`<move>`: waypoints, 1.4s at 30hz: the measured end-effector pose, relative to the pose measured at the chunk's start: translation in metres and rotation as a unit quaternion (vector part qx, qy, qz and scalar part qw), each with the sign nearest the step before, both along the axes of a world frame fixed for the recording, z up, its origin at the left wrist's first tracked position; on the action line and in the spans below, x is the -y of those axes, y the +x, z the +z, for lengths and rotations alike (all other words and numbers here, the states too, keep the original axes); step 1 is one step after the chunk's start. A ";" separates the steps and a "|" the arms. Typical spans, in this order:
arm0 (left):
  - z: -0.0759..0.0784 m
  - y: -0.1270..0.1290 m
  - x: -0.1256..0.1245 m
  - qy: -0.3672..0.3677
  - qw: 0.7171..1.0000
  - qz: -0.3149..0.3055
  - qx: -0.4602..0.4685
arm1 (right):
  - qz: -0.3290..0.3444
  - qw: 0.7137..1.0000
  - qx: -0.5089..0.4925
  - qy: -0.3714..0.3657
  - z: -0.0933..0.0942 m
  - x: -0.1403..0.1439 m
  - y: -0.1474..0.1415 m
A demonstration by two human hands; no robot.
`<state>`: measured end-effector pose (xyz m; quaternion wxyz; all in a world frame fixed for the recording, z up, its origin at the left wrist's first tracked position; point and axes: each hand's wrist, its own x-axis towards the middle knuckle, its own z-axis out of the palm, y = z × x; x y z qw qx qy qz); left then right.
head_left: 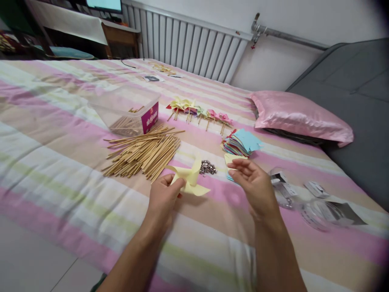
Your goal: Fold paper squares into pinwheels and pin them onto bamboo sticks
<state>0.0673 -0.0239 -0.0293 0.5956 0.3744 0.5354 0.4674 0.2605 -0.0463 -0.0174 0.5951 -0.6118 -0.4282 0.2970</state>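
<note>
Between the thumb and fingers of my left hand (165,192) is a pale yellow paper pinwheel (191,178), its blades folded in toward the middle. My right hand (253,182) is raised to the right of it, thumb and fingertips curled close together; whatever they may pinch is too small to make out. Just behind those fingertips are pale yellow paper pieces (232,158), with a bit of blue paper below. A small heap of shiny metal fasteners (208,167) lies on the striped bedspread between my hands.
Many thin wooden sticks (146,152) lie piled at left, before a clear plastic box (124,109) holding more. Finished pinwheels (197,109) stretch in a row behind. A stack of coloured paper (238,144), clear packaging (319,211) and a pink pillow (298,115) are at right.
</note>
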 end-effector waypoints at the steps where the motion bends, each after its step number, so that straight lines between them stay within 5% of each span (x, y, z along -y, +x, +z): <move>1: 0.001 0.000 0.000 0.006 1.000 0.007 -0.006 | -0.040 0.999 0.011 -0.007 -0.003 -0.002 0.008; 3: 0.002 0.000 0.000 0.016 0.999 0.022 -0.020 | -0.073 0.996 0.039 -0.035 -0.013 -0.006 0.020; 11: 0.004 0.000 -0.001 0.036 0.997 0.040 -0.048 | 0.031 0.957 0.273 -0.092 -0.052 -0.023 0.012; 21: 0.005 0.000 0.000 0.034 0.995 0.035 -0.088 | 0.142 0.922 0.352 -0.080 -0.047 -0.022 -0.012; 32: 0.004 0.000 0.000 0.035 0.994 0.035 -0.093 | 0.116 0.937 0.319 -0.085 -0.054 -0.025 -0.010; 42: 0.004 -0.001 -0.001 0.038 0.993 0.026 -0.107 | 0.157 0.913 0.368 -0.083 -0.048 -0.022 -0.012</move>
